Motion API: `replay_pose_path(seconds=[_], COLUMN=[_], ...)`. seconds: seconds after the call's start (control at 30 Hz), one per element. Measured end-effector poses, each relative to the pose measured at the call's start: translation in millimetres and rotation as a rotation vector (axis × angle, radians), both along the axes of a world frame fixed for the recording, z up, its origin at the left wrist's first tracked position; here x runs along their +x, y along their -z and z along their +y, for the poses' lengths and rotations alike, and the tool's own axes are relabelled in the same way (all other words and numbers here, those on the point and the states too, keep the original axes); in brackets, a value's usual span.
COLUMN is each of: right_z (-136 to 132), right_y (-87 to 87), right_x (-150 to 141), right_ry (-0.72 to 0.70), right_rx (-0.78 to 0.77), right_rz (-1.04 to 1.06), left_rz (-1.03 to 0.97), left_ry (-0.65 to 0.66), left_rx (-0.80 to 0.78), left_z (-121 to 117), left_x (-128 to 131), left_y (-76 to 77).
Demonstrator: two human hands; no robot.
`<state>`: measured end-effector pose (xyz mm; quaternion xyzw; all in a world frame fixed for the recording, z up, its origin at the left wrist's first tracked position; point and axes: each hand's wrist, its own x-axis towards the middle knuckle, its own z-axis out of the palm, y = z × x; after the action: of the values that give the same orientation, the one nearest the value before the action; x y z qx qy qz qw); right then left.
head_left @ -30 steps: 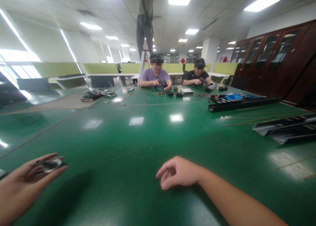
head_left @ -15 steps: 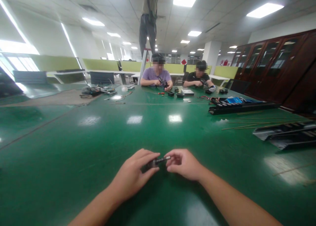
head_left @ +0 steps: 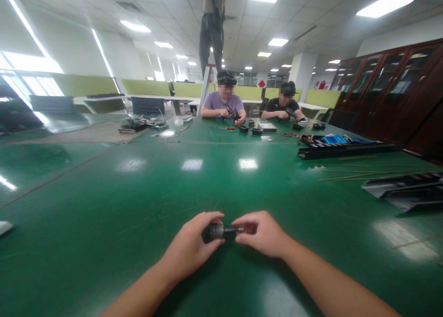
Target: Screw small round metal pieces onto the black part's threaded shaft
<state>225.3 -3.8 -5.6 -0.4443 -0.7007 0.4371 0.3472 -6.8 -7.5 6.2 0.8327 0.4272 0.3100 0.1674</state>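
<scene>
Both my hands meet low in the middle of the view over the green table (head_left: 138, 201). My left hand (head_left: 192, 250) is closed round the dark body of a small cylindrical metal part (head_left: 216, 231). My right hand (head_left: 263, 234) pinches the thin threaded shaft that sticks out of that part to the right. The part lies level between the two hands, just above the table top.
Two seated people (head_left: 224, 105) handle small tools at the far end of the table, and a third person (head_left: 212, 31) stands on a ladder behind them. Long black trays (head_left: 342, 148) and thin rods (head_left: 363, 176) lie at the right. Cable clutter (head_left: 141, 123) sits far left.
My left hand carried the metal part from the far left to the middle. My right hand took hold of its shaft, and both hands now grip it a little closer together.
</scene>
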Motion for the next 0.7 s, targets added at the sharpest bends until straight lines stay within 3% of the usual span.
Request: replay_pose_path(seconds=[0.2,0.7], right_z=[-2.4,-3.5], right_y=[-0.3,-1.2], right_x=[-1.9,0.6], right_ry=[0.011,-0.003], right_rx=[0.028,0.283], right_rz=[-0.035,-0.276], left_rz=[0.002,0.041], left_ry=[0.004,0.002], left_rx=[-0.012,0.029], left_z=[-1.7,-6.6], left_x=[0.4,4.7], left_y=[-4.3,-9.3])
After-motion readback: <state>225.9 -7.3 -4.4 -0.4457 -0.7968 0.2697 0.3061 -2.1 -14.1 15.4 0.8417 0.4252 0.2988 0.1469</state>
